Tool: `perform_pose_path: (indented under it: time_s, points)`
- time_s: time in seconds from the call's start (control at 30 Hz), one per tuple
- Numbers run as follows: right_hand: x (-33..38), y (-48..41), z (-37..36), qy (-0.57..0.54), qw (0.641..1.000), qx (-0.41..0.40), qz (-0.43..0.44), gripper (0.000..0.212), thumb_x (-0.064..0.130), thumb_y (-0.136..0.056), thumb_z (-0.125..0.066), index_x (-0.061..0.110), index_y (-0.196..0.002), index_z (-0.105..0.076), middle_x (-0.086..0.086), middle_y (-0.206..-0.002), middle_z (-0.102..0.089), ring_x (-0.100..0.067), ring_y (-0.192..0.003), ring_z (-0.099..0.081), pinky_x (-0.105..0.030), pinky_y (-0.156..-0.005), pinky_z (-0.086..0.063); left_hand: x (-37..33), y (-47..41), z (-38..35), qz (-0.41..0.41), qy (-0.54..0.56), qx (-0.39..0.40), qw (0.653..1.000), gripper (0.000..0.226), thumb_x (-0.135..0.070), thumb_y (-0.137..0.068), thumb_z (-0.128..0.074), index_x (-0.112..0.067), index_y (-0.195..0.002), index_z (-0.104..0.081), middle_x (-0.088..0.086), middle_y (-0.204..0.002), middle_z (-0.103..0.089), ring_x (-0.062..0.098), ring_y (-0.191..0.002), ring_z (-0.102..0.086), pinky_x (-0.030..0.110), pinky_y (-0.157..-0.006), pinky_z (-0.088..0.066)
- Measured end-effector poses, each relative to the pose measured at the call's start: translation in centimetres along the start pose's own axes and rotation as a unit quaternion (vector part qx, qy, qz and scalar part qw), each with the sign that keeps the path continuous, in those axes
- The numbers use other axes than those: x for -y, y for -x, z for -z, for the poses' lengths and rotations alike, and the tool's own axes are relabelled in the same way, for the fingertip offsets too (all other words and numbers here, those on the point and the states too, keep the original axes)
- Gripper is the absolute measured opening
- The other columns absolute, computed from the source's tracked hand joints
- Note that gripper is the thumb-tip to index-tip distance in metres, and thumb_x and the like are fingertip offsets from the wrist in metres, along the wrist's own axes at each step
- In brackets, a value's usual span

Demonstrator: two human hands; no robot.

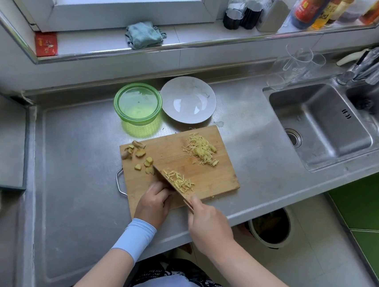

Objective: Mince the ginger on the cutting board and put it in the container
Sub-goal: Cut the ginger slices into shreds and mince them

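A wooden cutting board (171, 153) lies on the steel counter. A pile of ginger shreds (203, 149) sits at its far right. Several ginger chunks (140, 154) lie at its left edge. My right hand (206, 223) grips the handle of a cleaver (165, 179), whose blade stands on the board with more ginger shreds (180, 180) beside it. My left hand (155, 201) is curled against the blade's left side; what lies under its fingers is hidden. A green-rimmed container (138, 102) stands behind the board.
A white plate (188, 99) sits beside the container. A double sink (320, 123) with a tap is at the right, with glasses (293, 65) behind it. Bottles and a cloth (144, 35) rest on the windowsill. A bin (269, 225) stands on the floor below.
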State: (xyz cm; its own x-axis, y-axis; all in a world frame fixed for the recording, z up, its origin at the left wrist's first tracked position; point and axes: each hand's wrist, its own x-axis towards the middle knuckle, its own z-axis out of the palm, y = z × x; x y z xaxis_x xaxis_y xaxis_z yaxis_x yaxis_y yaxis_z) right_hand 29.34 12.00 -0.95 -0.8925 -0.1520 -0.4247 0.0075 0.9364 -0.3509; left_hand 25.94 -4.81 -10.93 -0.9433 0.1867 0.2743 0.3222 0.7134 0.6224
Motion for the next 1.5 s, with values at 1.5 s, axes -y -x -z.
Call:
perform_pose_path:
  time_s: [1.5]
  points:
    - [-0.7, 1.2, -0.5, 0.006, 1.0, 0.021, -0.012, 0.007, 0.026, -0.104, -0.037, 0.023, -0.101, -0.032, -0.002, -0.073, -0.055, -0.028, -0.064, -0.054, -0.038, -0.056, -0.045, 0.9, 0.2, -1.0, -0.035, -0.032, -0.043, 0.998, 0.043, -0.027, -0.103, -0.043, -0.001, -0.082, -0.07, 0.015, -0.088, -0.065, 0.031, -0.083, -0.058, 0.038, -0.069, -0.05]
